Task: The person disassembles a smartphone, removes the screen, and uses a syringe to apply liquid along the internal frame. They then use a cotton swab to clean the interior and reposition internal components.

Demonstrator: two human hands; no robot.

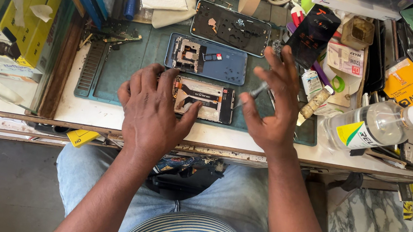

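Two hands meet over an opened phone at the centre of the frame. The left hand (154, 107) lies flat with fingers spread, pressing down on the left end of the opened phone (205, 100), thumb stretched along its lower edge; its grip is wide and closes on nothing, it only pins the thing. The right hand (272, 102) has its grip narrowed round a thin screwdriver (257, 91), pinched between thumb and fingers, the tip slanting down toward the phone's right end.

That phone lies on a teal work mat (111, 76), its back off and its inner plates and boards bare. It looks light and stiff but delicate: I would judge the exposed parts easily scratched or bent, so the outer frame edges are the safe place to hold it, as the left hand does now.

Just above it on the mat rests a blue phone shell (216, 61), and above that a dark back cover (230, 27). To the right of the frame a clear spray bottle (380, 127) lies on its side amid a heap of boxes and spare parts crowding the surface (88, 112).
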